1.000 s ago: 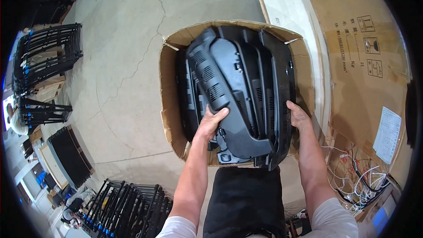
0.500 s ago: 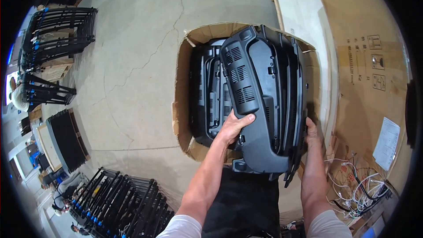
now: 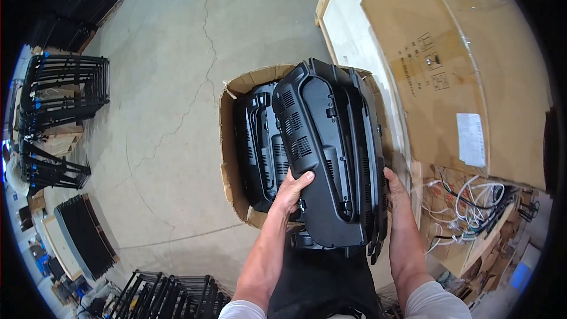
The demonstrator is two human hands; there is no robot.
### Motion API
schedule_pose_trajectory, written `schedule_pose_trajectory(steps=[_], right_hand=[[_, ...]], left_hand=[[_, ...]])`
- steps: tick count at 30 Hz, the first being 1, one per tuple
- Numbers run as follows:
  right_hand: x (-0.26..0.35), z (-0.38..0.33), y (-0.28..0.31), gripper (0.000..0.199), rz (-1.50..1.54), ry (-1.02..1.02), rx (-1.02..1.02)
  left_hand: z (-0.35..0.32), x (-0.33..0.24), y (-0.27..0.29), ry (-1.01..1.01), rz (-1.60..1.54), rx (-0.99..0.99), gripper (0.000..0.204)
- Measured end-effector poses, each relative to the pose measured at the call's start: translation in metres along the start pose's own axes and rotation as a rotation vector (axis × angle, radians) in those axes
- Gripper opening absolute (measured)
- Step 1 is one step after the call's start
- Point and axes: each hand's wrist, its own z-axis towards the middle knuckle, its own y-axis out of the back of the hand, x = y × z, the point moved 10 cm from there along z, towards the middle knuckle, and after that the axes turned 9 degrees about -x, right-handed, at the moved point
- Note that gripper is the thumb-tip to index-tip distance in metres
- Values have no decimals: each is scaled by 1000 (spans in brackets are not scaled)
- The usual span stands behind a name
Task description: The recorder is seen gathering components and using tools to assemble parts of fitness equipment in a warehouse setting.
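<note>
Between my two hands is a stack of black plastic vented panels [image 3: 333,201], leaning at a slant over the open cardboard box [image 3: 226,159]. My left hand [image 3: 292,191] is closed on the stack's left edge, thumb on the top panel's face and fingers hidden beneath. On the opposite side, my right hand [image 3: 397,189] grips the outer edge; most of its fingers are behind the stack. More black vented panels [image 3: 260,150] stand inside the box, to the left of the held ones. The stack's lower end overhangs the box's near rim.
A large cardboard carton [image 3: 443,77] stands close on the right, with a paper sheet [image 3: 471,140] on it. Tangled cables [image 3: 472,207] lie at the right. Black metal frames [image 3: 65,100] stand at the left, more frames [image 3: 165,295] at lower left. Cracked concrete floor [image 3: 165,82] spreads beyond.
The view has turned, so the box, the carton and the floor appear farther left and mostly lower. Both hands keep the same grip on the panels, which lean much as before.
</note>
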Motion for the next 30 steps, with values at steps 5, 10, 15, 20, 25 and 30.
schedule_pose_trajectory(steps=[5,10,15,20,25,30], right_hand=[[3,-29,-4,90,-22,62,29],[14,-51,-12,91,-21,92,55],[43,-72,-40,85,-81,190,93],[61,-105,-75,76,-25,143,225],[81,-143,-122,59,25,143,354],[161,-275,-207,59,-123,296,418]], left_hand=[[-37,-21,-13,-36,11,44,90],[-72,-50,-25,-98,-15,60,89],[-100,-85,-36,-186,31,70,83],[-144,-121,-60,-230,17,89,86],[-191,-160,-66,-349,112,-36,75],[-268,-239,-116,-419,13,43,67]])
